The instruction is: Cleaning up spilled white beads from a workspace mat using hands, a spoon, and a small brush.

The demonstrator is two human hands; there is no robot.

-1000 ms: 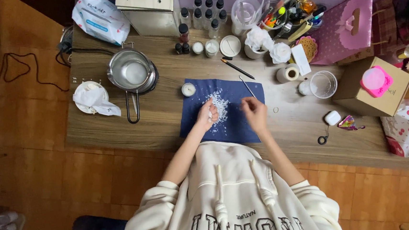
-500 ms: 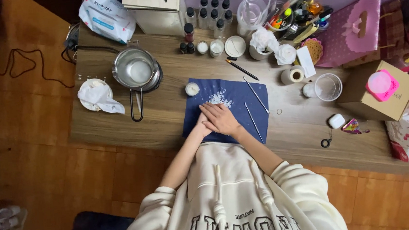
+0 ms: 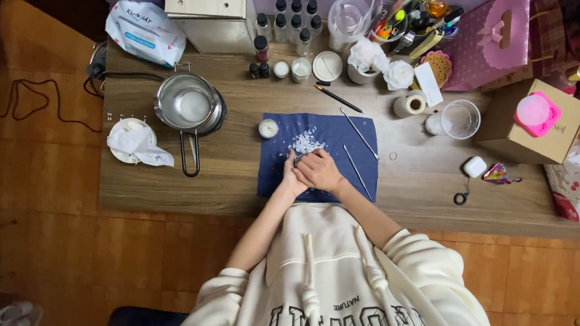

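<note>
White flakes (image 3: 304, 142) loosely heaped on blue cloth (image 3: 332, 129); both hands' grip unclear

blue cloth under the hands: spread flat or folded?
Spread flat. The blue cloth lies open on the wooden table, white flakes scattered on it, both hands resting on top.

- Your left hand (image 3: 293, 177) sits edge-up, fingers curled, pressed against the right one.
- Your right hand (image 3: 319, 170) lies palm-down, fingers bent, knuckles up.
- Both forearms run forward from cream sleeves pushed up to the elbows, and converge at the wrists.
</note>
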